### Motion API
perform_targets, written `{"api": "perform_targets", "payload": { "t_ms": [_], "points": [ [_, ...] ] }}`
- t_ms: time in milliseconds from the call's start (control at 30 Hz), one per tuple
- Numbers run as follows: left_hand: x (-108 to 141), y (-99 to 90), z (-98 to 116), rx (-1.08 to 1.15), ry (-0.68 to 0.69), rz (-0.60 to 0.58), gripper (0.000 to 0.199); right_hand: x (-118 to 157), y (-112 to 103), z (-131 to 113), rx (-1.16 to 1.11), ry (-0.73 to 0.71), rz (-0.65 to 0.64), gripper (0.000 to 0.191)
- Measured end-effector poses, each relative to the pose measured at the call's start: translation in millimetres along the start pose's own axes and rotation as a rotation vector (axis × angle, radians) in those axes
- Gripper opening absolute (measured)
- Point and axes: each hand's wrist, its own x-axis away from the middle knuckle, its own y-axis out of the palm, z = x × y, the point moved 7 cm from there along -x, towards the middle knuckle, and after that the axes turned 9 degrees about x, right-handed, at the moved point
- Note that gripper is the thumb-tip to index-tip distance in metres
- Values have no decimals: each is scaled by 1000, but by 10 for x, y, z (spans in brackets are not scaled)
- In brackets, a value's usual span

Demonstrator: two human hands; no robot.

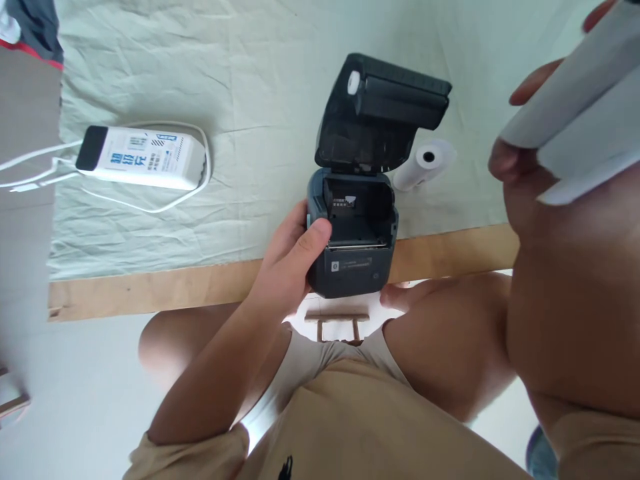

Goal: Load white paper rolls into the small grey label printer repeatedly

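Observation:
A dark label printer point(357, 270) is gripped at its left side by my left hand point(287, 263), the thumb resting on the rim of its paper bay. The printer's lid point(367, 143) stands raised, and no roll shows in the open bay. At the upper right, close to the camera, my right hand point(520, 177) is closed around a white paper roll point(570, 100) with a loose flap of paper hanging from it. Behind the printer, a smaller white roll point(413, 172) lies on the cloth, partly unwound.
A white power strip point(150, 157) with blue lettering and white cables lies on the pale green cloth point(240, 80) at left. The table's bare wooden edge point(150, 287) runs in front of me. Dark fabric point(37, 27) sits at the upper left corner.

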Motion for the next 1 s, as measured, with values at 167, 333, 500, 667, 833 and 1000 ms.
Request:
{"api": "perform_targets", "payload": {
  "t_ms": [167, 333, 500, 667, 833, 1000],
  "points": [
    [9, -37, 1, -19, 13, 11, 31, 39, -153, 472, 33, 192, 210, 29],
    [-4, -48, -21, -23, 5, 11, 30, 68, -210, 741, 449, -20, 160, 25],
    [1, -20, 8, 3, -5, 24, 32, 61, -206, 942, 603, -102, 113, 54],
    [40, 19, 44, -25, -85, 30, 27, 228, -66, 111, 586, -457, 212, 53],
    [38, 13, 32, -1, -48, 26, 21, 235, 375, -50, 587, -467, -17, 48],
    [14, -8, -11, 50, 3, 11, 24, 159, 424, 340, 555, -410, -127, 40]
  ]
}}
